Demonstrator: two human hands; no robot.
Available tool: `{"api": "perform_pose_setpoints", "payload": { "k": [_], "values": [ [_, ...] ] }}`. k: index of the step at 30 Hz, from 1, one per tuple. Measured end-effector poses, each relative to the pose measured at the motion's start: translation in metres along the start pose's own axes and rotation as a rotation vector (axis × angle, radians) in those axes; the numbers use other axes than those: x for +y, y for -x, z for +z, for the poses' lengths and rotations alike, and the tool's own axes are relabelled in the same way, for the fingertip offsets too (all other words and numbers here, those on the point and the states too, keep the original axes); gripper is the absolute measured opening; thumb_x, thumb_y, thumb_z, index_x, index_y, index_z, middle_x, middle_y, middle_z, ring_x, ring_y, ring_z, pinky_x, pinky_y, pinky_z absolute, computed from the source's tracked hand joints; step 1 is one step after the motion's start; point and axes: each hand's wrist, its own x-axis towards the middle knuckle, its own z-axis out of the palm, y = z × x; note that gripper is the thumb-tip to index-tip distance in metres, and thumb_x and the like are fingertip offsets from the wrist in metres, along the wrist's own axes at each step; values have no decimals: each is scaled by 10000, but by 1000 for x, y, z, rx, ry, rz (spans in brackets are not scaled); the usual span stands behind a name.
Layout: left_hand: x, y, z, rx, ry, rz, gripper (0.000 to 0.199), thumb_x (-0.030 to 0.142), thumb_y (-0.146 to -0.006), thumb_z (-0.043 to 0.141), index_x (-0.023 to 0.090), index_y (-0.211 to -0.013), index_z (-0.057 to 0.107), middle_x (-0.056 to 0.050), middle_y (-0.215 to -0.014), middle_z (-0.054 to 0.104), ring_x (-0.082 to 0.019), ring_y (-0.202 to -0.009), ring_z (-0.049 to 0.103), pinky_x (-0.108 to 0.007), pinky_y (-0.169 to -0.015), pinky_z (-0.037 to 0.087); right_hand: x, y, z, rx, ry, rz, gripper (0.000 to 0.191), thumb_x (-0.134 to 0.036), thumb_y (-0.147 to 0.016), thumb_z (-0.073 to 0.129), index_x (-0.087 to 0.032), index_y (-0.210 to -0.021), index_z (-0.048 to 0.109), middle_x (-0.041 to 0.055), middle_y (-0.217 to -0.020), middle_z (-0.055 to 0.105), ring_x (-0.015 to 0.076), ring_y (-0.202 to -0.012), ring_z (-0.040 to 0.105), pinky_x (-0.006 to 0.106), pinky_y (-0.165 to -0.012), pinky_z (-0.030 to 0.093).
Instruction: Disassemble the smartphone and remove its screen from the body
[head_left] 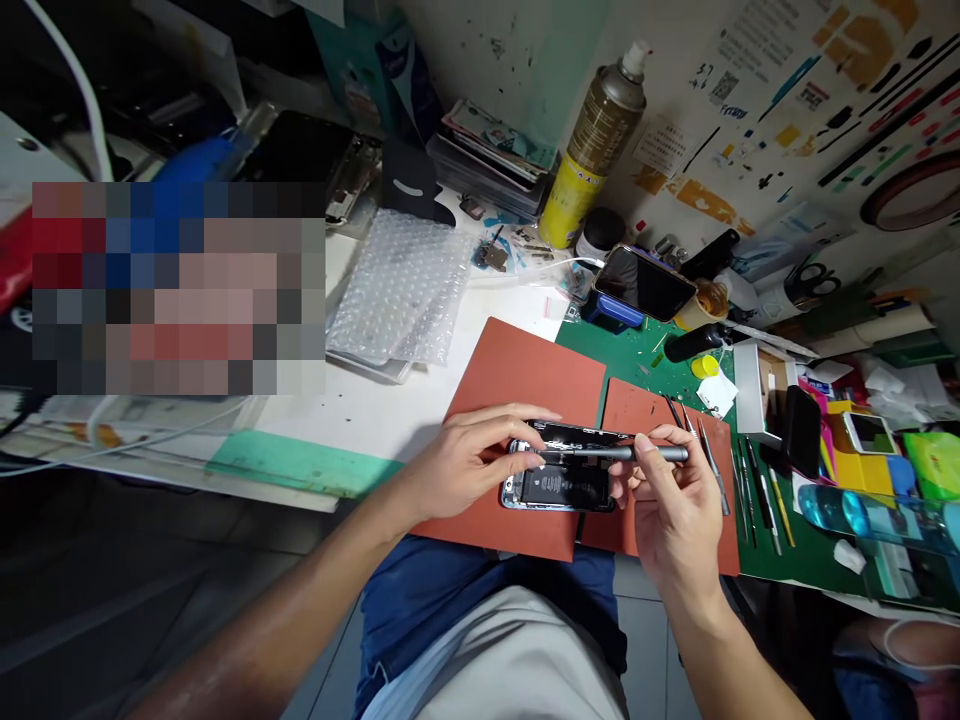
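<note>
An opened phone with its black battery showing lies on a reddish-brown mat. My left hand is at the phone's upper left corner, thumb and fingers closed round the edge of its raised dark screen part. A slim grey screwdriver lies nearly level across the phone, its thin end pointing left near my left fingertips. My right hand grips the handle between thumb and fingers at the phone's right side. Fingertips of the right hand also reach the phone's right edge.
Bubble wrap sits behind at left, a spray can behind the mat. A propped phone stands on a green mat. Tweezers and thin tools and a blue bottle lie right. Part of another person shows lower right.
</note>
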Motion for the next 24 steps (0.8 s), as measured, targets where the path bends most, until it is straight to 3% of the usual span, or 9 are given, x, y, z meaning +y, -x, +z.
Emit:
{"api": "perform_pose_setpoints", "payload": {
  "k": [4, 9, 12, 14, 17, 20, 24],
  "values": [
    [0, 0, -1, -5, -15, -1, 93, 166, -1039, 651, 203, -972, 704, -110, -1325, 793, -200, -1171, 782, -264, -878, 624, -4, 0, -4, -37, -14, -6, 357, -400, -884, 880, -240, -1044, 603, -8, -706, 744, 181, -559, 720, 253, -492, 547],
    [1, 2, -1, -11, 26, -53, 97, 181, -1045, 637, 208, -964, 684, -98, -1334, 791, -166, -1050, 800, -214, -725, 596, -33, 3, -35, -79, 10, -91, 290, -323, -921, 814, -257, -1126, 620, 49, -869, 799, 271, -815, 809, 447, -769, 670],
    [-1, 3, 0, -10, 57, -103, 102, 215, -1054, 632, 213, -959, 669, -94, -1339, 789, -179, -1072, 800, -220, -720, 603, -41, 3, -47, -136, 92, -93, 279, -315, -945, 774, -256, -1187, 646, 5, -763, 708, 202, -696, 728, 341, -683, 618],
    [-3, 4, 0, -5, 68, -131, 117, 251, -1058, 638, 214, -950, 658, -101, -1340, 788, -200, -1110, 797, -234, -730, 614, -36, 1, -48, -138, 182, -67, 294, -354, -941, 783, -248, -1195, 678, -48, -685, 574, 130, -570, 572, 244, -544, 490],
    [-6, 6, 0, -3, 86, -152, 136, 307, -1067, 637, 214, -971, 661, -127, -1353, 780, -242, -1200, 775, -291, -834, 650, -18, -4, -40, -89, 452, -69, 348, -480, -959, 772, -228, -1195, 734, -64, -660, 492, 101, -521, 401, 231, -464, 320],
    [-7, 10, 0, -18, 86, -197, 143, 330, -1082, 614, 224, -1004, 672, -125, -1378, 771, -262, -1276, 744, -366, -967, 655, -5, -8, -32, -43, 698, -175, 357, -529, -993, 721, -201, -1113, 791, -41, -641, 553, 103, -516, 390, 251, -478, 306],
    [-1, 10, -7, -3, 97, -212, 110, 313, -1083, 609, 256, -1001, 657, -81, -1360, 784, -257, -1311, 727, -403, -1046, 638, 0, -10, -29, -67, 768, -321, 281, -442, -1040, 661, -204, -994, 801, -12, -671, 672, 116, -533, 501, 254, -518, 370]
  ]
}}
